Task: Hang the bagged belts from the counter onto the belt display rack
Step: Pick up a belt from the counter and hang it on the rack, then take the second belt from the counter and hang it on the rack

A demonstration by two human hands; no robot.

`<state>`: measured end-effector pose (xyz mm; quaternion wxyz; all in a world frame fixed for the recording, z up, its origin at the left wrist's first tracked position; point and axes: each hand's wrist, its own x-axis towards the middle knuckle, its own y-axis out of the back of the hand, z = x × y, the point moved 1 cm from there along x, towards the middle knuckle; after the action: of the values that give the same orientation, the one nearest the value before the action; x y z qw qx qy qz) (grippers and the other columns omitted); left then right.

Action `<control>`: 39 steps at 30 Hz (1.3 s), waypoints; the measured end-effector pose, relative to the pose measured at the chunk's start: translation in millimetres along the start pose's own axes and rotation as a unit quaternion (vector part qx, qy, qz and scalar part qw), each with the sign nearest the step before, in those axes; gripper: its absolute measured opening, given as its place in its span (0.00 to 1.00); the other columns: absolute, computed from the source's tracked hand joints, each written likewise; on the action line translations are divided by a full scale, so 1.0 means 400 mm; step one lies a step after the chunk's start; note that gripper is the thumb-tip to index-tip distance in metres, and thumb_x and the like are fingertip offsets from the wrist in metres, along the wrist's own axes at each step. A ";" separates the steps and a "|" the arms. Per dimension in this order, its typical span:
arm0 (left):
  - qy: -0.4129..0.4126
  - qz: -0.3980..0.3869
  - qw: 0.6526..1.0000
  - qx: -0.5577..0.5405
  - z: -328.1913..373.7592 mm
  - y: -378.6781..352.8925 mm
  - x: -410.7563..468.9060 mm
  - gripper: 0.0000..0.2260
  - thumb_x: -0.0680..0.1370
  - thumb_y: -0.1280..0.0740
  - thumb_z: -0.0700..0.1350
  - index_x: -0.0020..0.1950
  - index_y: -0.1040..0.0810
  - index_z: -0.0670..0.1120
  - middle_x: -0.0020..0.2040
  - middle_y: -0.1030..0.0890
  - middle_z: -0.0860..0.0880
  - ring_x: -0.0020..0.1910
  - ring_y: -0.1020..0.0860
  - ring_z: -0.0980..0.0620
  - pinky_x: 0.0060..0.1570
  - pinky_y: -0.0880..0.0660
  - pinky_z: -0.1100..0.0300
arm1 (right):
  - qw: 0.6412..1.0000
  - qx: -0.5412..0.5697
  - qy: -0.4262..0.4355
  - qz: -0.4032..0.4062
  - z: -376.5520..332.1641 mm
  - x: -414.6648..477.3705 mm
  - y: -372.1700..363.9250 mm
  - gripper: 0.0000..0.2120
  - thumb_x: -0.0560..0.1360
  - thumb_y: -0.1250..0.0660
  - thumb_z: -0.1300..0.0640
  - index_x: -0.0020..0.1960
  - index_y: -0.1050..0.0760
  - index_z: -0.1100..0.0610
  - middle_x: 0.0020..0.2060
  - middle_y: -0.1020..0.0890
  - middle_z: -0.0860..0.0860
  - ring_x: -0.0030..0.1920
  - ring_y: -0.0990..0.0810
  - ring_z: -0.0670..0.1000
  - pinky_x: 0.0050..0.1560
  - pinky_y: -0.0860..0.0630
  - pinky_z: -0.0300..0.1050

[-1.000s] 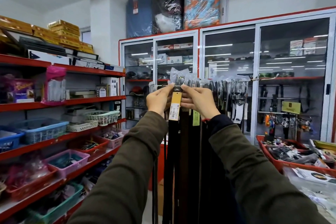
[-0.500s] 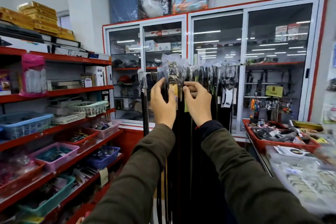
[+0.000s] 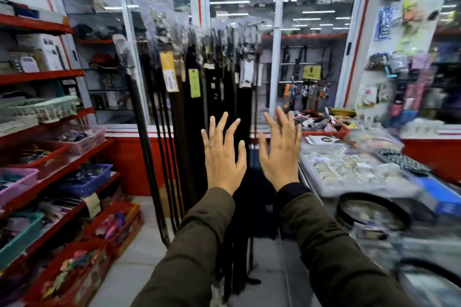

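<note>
Several dark bagged belts (image 3: 199, 97) hang from the belt display rack (image 3: 249, 24) in front of the glass cabinet, with yellow and green tags near their tops. My left hand (image 3: 223, 154) and my right hand (image 3: 280, 151) are both raised below the rack, fingers spread, holding nothing. They sit in front of the lower part of the hanging belts. On the counter (image 3: 309, 177) at the right lie coiled dark belts (image 3: 374, 212) in clear bags, blurred by motion.
Red shelves (image 3: 42, 75) with plastic baskets run along the left. A glass-fronted cabinet (image 3: 277, 40) stands behind the rack. A red tray (image 3: 336, 132) of small goods sits at the counter's far end. A tiled floor strip lies between shelves and counter.
Both hands let go of the belt at the rack top and dropped lower, fingers opening. The view swung down and to the right, bringing the counter in.
</note>
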<state>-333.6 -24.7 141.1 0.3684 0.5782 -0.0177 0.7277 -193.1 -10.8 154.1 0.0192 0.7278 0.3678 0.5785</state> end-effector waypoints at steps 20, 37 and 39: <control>-0.075 -0.374 0.902 -0.203 0.499 -0.365 -0.536 0.20 0.84 0.40 0.49 0.77 0.32 0.50 0.82 0.41 0.49 0.83 0.52 0.46 0.81 0.54 0.43 | 0.889 -0.232 -0.254 -0.302 0.587 -0.515 0.522 0.21 0.76 0.39 0.62 0.66 0.23 0.51 0.66 0.23 0.53 0.68 0.26 0.59 0.67 0.34 0.56; -0.182 -0.558 0.787 -0.192 0.597 -0.399 -0.691 0.16 0.80 0.32 0.53 0.65 0.21 0.49 0.65 0.22 0.48 0.73 0.31 0.46 0.76 0.40 0.48 | 0.793 -0.129 -0.356 -0.477 0.653 -0.671 0.650 0.16 0.68 0.27 0.67 0.54 0.13 0.55 0.50 0.12 0.54 0.52 0.14 0.52 0.57 0.19 0.46; -0.152 -0.526 0.811 -0.205 0.572 -0.387 -0.679 0.14 0.79 0.31 0.50 0.63 0.18 0.49 0.64 0.22 0.49 0.72 0.30 0.45 0.74 0.37 0.49 | 0.801 -0.110 -0.357 -0.467 0.644 -0.666 0.642 0.14 0.68 0.24 0.65 0.52 0.13 0.55 0.47 0.12 0.52 0.47 0.14 0.51 0.55 0.18 0.47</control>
<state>-41.7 -155.5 -77.4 0.7974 0.5134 0.0851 0.3055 143.3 -243.9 -34.9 0.4972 0.6159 0.5641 0.2351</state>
